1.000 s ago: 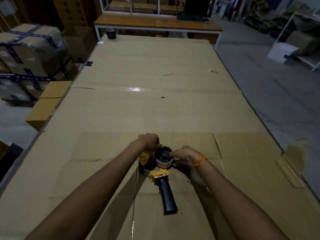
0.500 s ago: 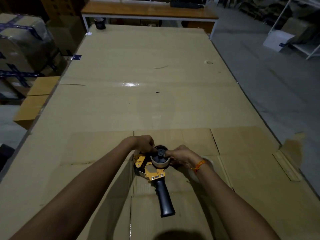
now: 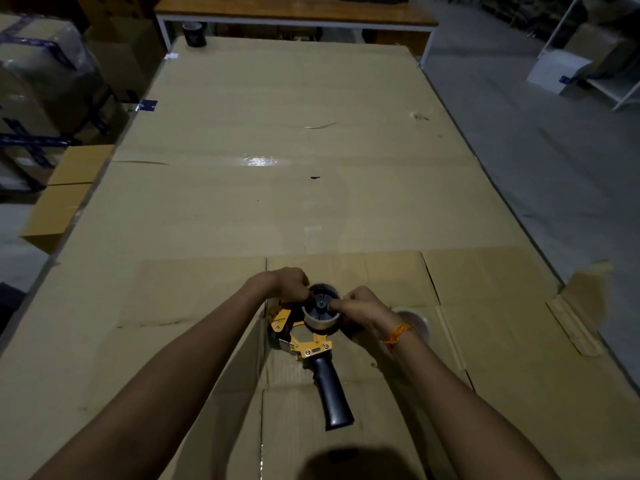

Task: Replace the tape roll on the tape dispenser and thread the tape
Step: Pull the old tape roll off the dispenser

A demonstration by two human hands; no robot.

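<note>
Large cardboard-covered worktop (image 3: 311, 202) is filling most of the view, with flattened cardboard sheets overlapping at its near end. Yellow metal tape dispenser with black plastic handle (image 3: 313, 344) is lying flat on the worktop near the near edge, handle pointing toward the person. Nearly spent tape roll with pale core (image 3: 322, 315) is sitting on the dispenser's black hub, at the end away from the handle. Left hand (image 3: 289, 284) is coming in on the left side of the dispenser, fingers clenched and pinching at the roll's left rim, just above the yellow front plate. Right hand (image 3: 360, 306) is on the right side of the dispenser, fingers closed on the roll's right rim next to the hub. Clear new tape roll (image 3: 417, 322) is lying flat on the worktop just right of the dispenser, partly hidden behind the right wrist. Orange thread band (image 3: 396, 336) is sitting on that wrist. Small dark roll (image 3: 194, 34) is standing at the worktop's far left corner, well apart from the dispenser.
</note>
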